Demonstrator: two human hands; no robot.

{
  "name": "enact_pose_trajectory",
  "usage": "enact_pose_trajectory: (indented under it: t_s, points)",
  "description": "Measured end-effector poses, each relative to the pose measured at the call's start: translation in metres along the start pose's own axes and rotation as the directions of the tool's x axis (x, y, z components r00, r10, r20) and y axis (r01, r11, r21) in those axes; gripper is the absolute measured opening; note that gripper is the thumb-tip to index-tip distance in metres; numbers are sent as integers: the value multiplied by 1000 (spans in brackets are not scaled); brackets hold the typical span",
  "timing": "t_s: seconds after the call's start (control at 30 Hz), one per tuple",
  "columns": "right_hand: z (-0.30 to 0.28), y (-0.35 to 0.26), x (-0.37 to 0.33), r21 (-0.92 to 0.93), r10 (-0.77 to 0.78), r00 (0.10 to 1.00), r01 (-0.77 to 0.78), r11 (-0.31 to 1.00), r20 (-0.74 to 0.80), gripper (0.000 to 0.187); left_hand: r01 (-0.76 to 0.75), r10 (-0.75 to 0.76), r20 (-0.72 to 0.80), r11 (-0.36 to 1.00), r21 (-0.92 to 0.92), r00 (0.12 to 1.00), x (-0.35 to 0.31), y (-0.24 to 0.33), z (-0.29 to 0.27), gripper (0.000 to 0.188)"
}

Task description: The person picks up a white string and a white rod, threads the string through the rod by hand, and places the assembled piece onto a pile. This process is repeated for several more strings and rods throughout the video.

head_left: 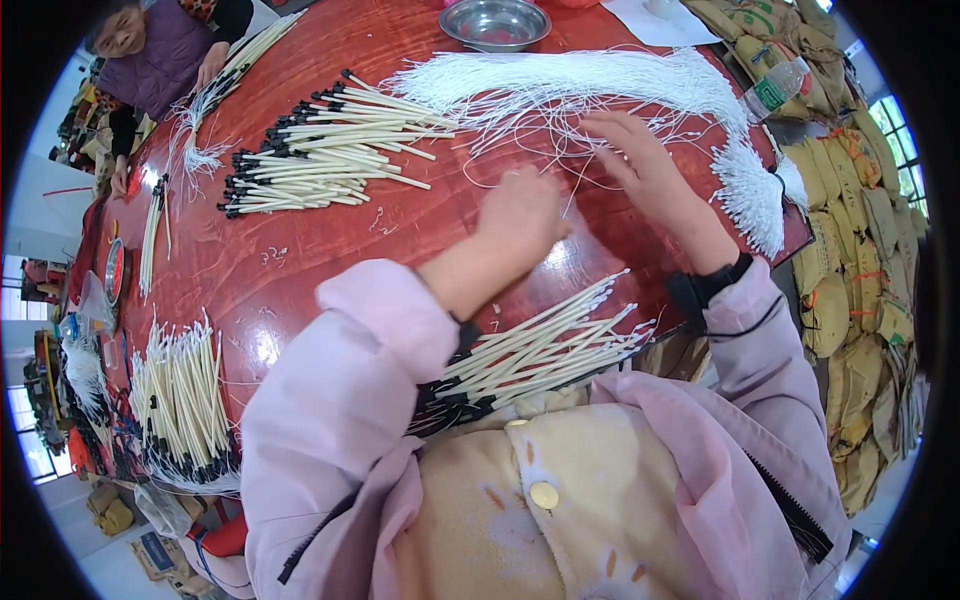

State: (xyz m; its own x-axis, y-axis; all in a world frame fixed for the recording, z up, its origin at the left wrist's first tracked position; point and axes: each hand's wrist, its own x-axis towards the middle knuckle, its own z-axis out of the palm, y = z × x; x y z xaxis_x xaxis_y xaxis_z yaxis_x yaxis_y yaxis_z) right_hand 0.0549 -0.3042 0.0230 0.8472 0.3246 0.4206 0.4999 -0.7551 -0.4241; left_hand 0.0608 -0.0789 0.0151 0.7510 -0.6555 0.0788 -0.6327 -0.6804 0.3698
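My left hand (521, 218) is over the red table with its fingers curled in, slightly blurred; what they hold, if anything, is hidden. Thin white cords loop close around it. My right hand (645, 172) reaches over the edge of a large bundle of white cords (580, 80), fingers apart and stretched out. In front of my body lie cream-coloured thin tubes (545, 335) with white tips and black ends. Left of my hands spreads a pile of similar cream tubes (330, 150) with black caps.
A metal bowl (495, 24) sits at the far edge. A plastic bottle (775, 88) lies by stacked sacks (835, 230) on the right. More tubes (182, 395) stand at the left. Across the table a person in a purple vest (160, 55) handles another bundle.
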Motion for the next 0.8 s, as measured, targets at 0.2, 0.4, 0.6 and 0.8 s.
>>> enact_pose_trajectory:
  t_s: [0.2,0.4,0.6,0.8]
  points:
    - [2,-32,-18,18,-2,999,1,1000,39,42,-105,119,-110,986,130,987,2,21,36,15]
    - [3,-53,-19,-39,-72,992,77,996,105,47,-42,48,102,997,-66,994,-87,-38,-22,12]
    - [22,-71,-18,-26,-93,975,100,995,201,56,199,-168,148,952,-234,975,-189,-95,-67,8]
    - [49,-101,-5,-53,-145,939,170,984,313,63,188,-169,96,949,-253,981,-217,-103,-80,8]
